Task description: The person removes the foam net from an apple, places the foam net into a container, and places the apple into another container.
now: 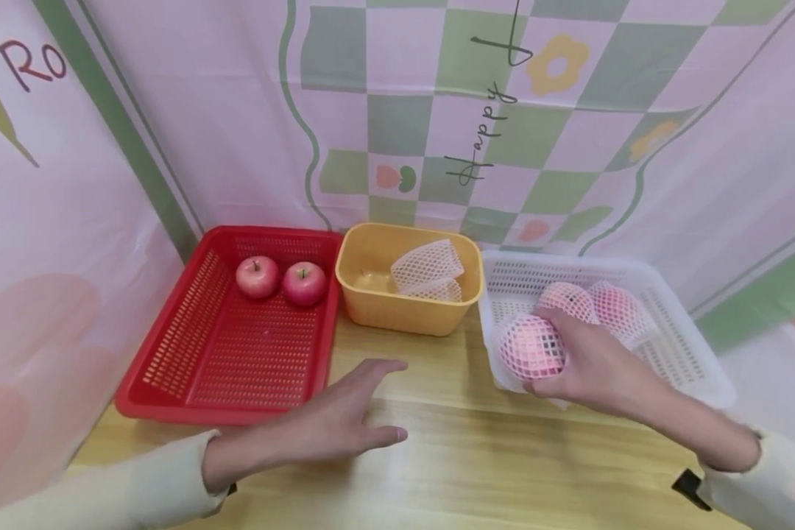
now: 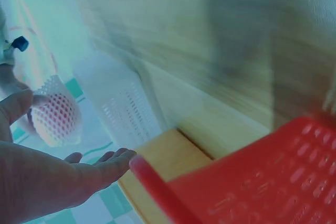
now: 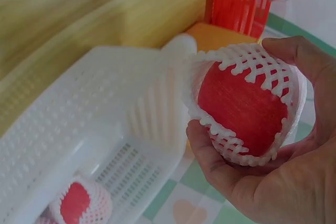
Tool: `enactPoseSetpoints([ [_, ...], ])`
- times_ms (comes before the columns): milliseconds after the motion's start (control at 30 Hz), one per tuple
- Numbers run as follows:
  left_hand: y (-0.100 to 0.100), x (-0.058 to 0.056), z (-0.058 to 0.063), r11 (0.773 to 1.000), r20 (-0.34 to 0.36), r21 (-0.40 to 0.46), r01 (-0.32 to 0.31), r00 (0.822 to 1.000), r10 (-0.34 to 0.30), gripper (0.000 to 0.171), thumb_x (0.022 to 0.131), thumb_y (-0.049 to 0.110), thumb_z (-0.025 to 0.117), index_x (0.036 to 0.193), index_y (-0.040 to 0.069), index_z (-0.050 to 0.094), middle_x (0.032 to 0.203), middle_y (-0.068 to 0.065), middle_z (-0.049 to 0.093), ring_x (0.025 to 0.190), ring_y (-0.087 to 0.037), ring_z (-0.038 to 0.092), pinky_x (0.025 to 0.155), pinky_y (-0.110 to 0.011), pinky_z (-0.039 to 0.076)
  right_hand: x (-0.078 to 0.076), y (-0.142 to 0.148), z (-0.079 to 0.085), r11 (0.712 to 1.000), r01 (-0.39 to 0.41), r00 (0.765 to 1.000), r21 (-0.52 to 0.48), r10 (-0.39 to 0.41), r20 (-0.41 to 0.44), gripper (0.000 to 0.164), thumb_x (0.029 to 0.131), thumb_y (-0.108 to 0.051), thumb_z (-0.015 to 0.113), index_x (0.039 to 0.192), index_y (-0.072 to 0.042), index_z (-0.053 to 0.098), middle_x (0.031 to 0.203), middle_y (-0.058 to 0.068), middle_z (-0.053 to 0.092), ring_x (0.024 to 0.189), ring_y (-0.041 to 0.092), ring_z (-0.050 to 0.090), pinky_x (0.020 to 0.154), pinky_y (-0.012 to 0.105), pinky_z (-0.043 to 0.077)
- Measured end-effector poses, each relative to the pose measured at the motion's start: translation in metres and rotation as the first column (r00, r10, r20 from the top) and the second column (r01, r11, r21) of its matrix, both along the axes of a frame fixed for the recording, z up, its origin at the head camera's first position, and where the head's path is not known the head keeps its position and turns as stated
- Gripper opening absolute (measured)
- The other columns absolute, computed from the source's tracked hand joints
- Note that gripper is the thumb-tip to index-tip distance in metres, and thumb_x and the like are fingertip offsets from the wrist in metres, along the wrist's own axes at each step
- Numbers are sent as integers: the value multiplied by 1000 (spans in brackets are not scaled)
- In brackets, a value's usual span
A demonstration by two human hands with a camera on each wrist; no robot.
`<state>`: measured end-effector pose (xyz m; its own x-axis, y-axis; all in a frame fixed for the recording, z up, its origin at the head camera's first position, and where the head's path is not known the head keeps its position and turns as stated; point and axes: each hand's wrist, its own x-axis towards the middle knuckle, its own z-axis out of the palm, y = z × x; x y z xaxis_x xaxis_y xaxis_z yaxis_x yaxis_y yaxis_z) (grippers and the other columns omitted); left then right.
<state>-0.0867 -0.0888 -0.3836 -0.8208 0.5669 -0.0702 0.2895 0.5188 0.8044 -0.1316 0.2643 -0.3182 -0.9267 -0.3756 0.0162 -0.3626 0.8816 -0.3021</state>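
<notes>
My right hand (image 1: 592, 361) grips an apple in a white foam net (image 1: 532, 347) above the near left part of the white basket (image 1: 692, 361). In the right wrist view, red skin shows through the open end of that apple's net (image 3: 244, 111). Two more netted apples (image 1: 617, 308) lie in the white basket behind it. My left hand (image 1: 344, 416) hovers over the table with its fingers extended and nothing held, close to the red basket's (image 1: 221, 416) near right corner. Two bare apples (image 1: 305, 284) sit at the back of the red basket.
Between the two baskets stands a yellow bin (image 1: 407, 313) with empty foam nets (image 1: 429, 269) inside. All three containers are lined up along the back of the wooden table (image 1: 437, 471). A patterned cloth (image 1: 397, 118) hangs behind them.
</notes>
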Motion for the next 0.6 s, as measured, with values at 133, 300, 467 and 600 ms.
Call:
enactPoseSetpoints([
  [133,4,4,-6,1000,4,7,6,1000,-6,78,93,35,82,157,12,44,155,-10,50,145,-27,49,121,-52,40,12,-6,-4,999,-37,999,-26,36,-20,106,61,-42,99,144,7,54,122,28,71,101,39,72,84,57,61],
  [300,7,8,-13,1000,10,7,-3,1000,3,78,92,36,82,156,12,45,154,-9,51,143,-27,51,119,-52,42,24,-11,-12,994,-75,997,-85,75,2,100,56,-28,100,140,2,57,122,17,72,104,31,71,87,53,60],
  [467,10,8,-19,1000,5,24,0,1000,0,78,92,36,82,156,10,45,153,-11,52,140,-31,53,116,-54,45,34,-11,-21,991,-89,995,-99,93,39,105,52,-25,101,142,1,55,127,15,70,107,30,70,89,52,60],
  [600,12,8,-24,999,29,50,7,1000,-8,77,93,36,81,155,10,45,152,-12,52,136,-34,55,114,-52,47,40,-12,-28,988,-109,993,-110,113,36,104,51,-23,100,143,0,56,131,15,69,112,32,70,93,55,60],
])
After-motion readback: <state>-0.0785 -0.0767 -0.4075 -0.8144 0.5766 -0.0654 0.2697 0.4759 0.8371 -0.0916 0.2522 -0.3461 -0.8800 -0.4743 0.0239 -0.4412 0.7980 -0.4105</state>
